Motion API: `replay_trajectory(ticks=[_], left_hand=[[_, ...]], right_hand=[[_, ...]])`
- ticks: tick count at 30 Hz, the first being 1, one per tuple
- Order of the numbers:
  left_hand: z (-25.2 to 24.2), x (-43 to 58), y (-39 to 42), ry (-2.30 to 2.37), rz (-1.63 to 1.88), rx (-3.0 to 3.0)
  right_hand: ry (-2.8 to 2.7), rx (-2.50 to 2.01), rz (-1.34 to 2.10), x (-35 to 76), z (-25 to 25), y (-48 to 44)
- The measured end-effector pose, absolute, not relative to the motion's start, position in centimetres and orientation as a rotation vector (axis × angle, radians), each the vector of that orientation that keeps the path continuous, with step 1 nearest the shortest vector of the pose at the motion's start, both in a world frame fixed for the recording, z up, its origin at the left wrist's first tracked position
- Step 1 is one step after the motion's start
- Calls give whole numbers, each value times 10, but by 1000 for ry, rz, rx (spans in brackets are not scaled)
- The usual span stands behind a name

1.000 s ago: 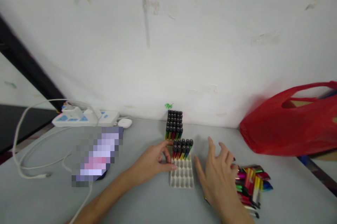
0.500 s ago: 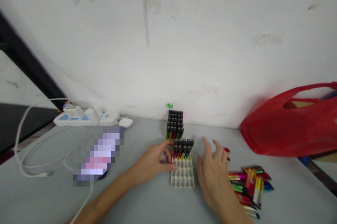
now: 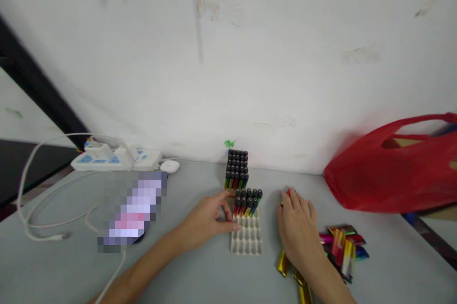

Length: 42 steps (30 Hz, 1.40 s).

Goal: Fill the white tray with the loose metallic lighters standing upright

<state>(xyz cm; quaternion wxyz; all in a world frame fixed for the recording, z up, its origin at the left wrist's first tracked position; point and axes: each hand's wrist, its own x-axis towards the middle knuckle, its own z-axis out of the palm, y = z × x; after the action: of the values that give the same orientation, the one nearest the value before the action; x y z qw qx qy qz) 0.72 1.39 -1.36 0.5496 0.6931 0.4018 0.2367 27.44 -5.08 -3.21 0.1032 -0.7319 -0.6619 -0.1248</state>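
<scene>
While the left hand (image 3: 207, 220) touches the left edge of a white tray (image 3: 246, 241), its thumb and forefinger stand apart, the thumb at the rim and the forefinger by the far corner. Just beside that forefinger, black-topped batteries (image 3: 248, 199) stand upright in the tray's far end; the cups nearer the person hold nothing. To the right of this grip, and apart from the tray, the right hand (image 3: 298, 228) lies palm down with its fingers close together. Something red (image 3: 288, 192) peeks out at its fingertips, but whether they grip it cannot be told. Gold pieces (image 3: 283, 263) lie just nearer than this hand, and a jumbled pile of coloured batteries (image 3: 342, 249) sits to its right.

Beyond the left hand's fingertips, another block of upright batteries (image 3: 237, 167) stands close to the wall (image 3: 267, 80). Farther out, a pixelated device (image 3: 134, 211) and a power strip (image 3: 148, 160) lie left of the left hand, while a red bag (image 3: 378, 175) rests well to the right of the right hand.
</scene>
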Motion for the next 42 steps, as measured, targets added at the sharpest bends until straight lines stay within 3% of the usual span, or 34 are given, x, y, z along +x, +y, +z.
replay_trajectory(ticks=[8, 15, 35, 42], left_hand=[[-12, 8, 14, 953, 548, 1657], [-10, 8, 12, 959, 554, 1652], [-14, 7, 14, 958, 545, 1672], [-13, 7, 15, 957, 542, 1685]], right_hand=[[-2025, -1869, -123, 269, -14, -48], [-1909, -1903, -11, 272, -17, -46], [-1932, -1908, -86, 268, -23, -50], [-1600, -1715, 370, 262, 3, -54]])
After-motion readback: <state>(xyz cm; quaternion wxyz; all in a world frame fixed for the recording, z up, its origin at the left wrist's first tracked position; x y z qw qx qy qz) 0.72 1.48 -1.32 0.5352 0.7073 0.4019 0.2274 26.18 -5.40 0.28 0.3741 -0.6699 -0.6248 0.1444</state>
